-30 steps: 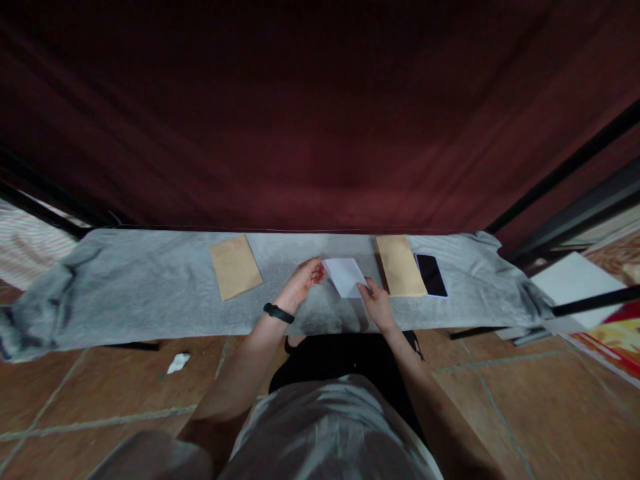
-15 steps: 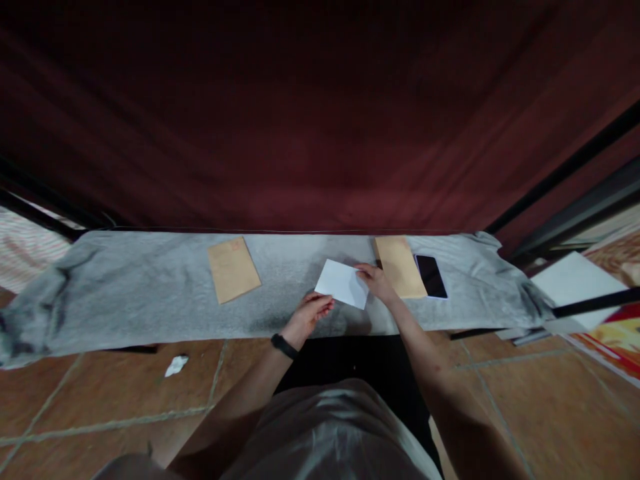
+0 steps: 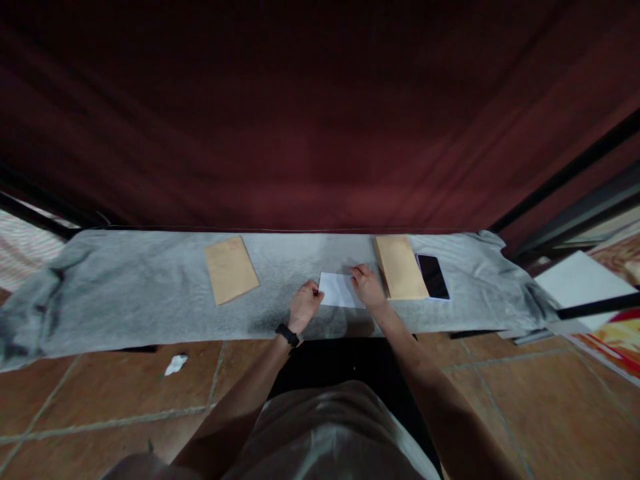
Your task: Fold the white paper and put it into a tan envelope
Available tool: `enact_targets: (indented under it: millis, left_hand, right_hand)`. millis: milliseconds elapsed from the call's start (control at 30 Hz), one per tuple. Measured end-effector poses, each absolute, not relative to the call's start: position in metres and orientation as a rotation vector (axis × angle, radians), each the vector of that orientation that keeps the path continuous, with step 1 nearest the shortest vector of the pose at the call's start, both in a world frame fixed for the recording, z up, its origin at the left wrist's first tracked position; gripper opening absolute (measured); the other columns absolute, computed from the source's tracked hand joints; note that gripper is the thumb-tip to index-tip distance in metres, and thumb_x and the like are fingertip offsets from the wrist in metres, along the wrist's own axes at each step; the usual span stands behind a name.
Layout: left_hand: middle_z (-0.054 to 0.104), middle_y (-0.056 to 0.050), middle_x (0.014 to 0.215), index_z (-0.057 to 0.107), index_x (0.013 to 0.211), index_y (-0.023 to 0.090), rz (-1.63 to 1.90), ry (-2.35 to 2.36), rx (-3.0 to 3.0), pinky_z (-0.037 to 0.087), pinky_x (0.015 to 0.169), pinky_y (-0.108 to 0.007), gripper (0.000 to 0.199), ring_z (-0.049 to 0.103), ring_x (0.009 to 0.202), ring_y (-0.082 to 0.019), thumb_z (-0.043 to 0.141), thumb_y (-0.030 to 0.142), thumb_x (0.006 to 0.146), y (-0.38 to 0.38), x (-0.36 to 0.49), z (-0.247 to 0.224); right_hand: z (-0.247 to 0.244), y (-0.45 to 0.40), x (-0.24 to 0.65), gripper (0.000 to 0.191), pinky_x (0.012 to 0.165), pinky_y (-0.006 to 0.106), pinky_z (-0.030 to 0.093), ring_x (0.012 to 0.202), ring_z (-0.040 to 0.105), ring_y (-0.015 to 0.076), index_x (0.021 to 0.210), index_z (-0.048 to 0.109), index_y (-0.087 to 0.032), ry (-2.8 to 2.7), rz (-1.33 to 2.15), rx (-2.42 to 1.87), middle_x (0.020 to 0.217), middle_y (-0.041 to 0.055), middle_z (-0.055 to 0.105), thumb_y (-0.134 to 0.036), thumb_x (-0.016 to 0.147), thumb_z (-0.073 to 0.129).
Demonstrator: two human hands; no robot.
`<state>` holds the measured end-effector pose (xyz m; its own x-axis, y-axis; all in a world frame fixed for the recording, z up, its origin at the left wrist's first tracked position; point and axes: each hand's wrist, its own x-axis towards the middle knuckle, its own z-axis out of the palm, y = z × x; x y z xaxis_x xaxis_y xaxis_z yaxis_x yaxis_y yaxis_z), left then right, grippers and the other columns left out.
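A white sheet of paper [image 3: 338, 291] lies level between my hands, over the grey cloth. My left hand [image 3: 304, 307] pinches its left edge, with the fingertips closed there. At the other end, my right hand [image 3: 368, 287] has its fingers bent over the right edge and covers that corner. Right of my right hand lies a thick stack of brown paper envelopes [image 3: 404, 270]. A single brown envelope [image 3: 231, 270] rests flat, well to the left of my left hand.
A dark-screened phone [image 3: 433, 277] touches the right side of the envelope stack. Grey cloth [image 3: 135, 287] covers the long narrow bench. A dark red curtain [image 3: 310, 167] hangs behind it. Black metal bars [image 3: 565, 170] flank both ends. A crumpled white scrap [image 3: 176, 364] is on the tiled floor.
The white paper has turned from a slant to nearly straight and sits lower. My left hand has moved slightly left and up to its left edge; my right hand has shifted slightly left.
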<state>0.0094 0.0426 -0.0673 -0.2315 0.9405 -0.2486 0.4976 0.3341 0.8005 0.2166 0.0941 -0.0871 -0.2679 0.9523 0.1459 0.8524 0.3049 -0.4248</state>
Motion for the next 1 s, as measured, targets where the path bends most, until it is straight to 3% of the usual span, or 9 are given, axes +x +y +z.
enact_targets:
  millis: [100,200,267,367,600,1000]
  left_hand:
    - [0.070,-0.015,0.105,0.067,0.099,0.018,0.696,1.959,1.541,0.044,0.097,-0.042,0.016,0.064,0.108,-0.031,0.063,0.017,0.083,0.034,0.019,-0.068]
    - [0.052,-0.020,0.145,0.059,0.128,0.014,0.662,1.855,2.047,0.032,0.114,-0.046,0.037,0.044,0.138,-0.033,0.049,0.019,0.092,0.030,0.033,-0.073]
    - [0.040,-0.016,0.157,0.050,0.142,0.014,0.613,1.656,2.243,0.023,0.120,-0.047,0.046,0.030,0.149,-0.030,0.043,0.022,0.097,0.033,0.041,-0.079]
    - [0.034,-0.014,0.161,0.041,0.151,0.016,0.508,1.504,2.327,0.019,0.123,-0.045,0.053,0.024,0.152,-0.026,0.040,0.032,0.101,0.043,0.042,-0.090]
    - [0.028,-0.015,0.163,0.035,0.154,0.014,0.364,1.511,2.506,0.015,0.124,-0.044,0.065,0.021,0.153,-0.026,0.041,0.051,0.100,0.046,0.017,-0.098]
    - [0.028,-0.013,0.164,0.038,0.153,0.021,0.209,1.619,2.542,0.016,0.123,-0.051,0.063,0.021,0.153,-0.029,0.040,0.053,0.100,0.043,0.017,-0.096]
  right_hand:
    - [-0.096,0.063,0.201,0.042,0.116,0.046,0.034,0.139,0.044,0.0274,0.139,0.058,-0.017,-2.241,0.157,-1.595,0.153,0.0118,0.047,-0.019,0.099,0.042]
    - [-0.108,0.035,0.186,0.047,0.119,0.049,0.028,0.144,0.037,0.0282,0.147,0.049,-0.018,-2.266,0.111,-1.597,0.157,0.0107,0.042,-0.025,0.102,0.037]
    - [-0.114,0.024,0.180,0.051,0.120,0.051,0.023,0.146,0.034,0.0288,0.151,0.042,-0.014,-2.276,0.094,-1.616,0.157,0.0132,0.041,-0.022,0.102,0.034]
    - [-0.116,0.021,0.179,0.054,0.121,0.049,0.019,0.147,0.032,0.0270,0.154,0.036,-0.010,-2.284,0.077,-1.620,0.158,0.0151,0.039,-0.017,0.101,0.030]
    - [-0.119,0.023,0.183,0.055,0.120,0.048,0.023,0.147,0.033,0.0293,0.153,0.037,-0.006,-2.270,0.000,-1.676,0.159,0.0195,0.035,-0.027,0.102,0.035]
    - [-0.120,0.022,0.197,0.059,0.115,0.054,0.029,0.142,0.039,0.0356,0.147,0.043,0.003,-2.033,-0.056,-1.839,0.151,0.0278,0.044,-0.037,0.106,0.026]
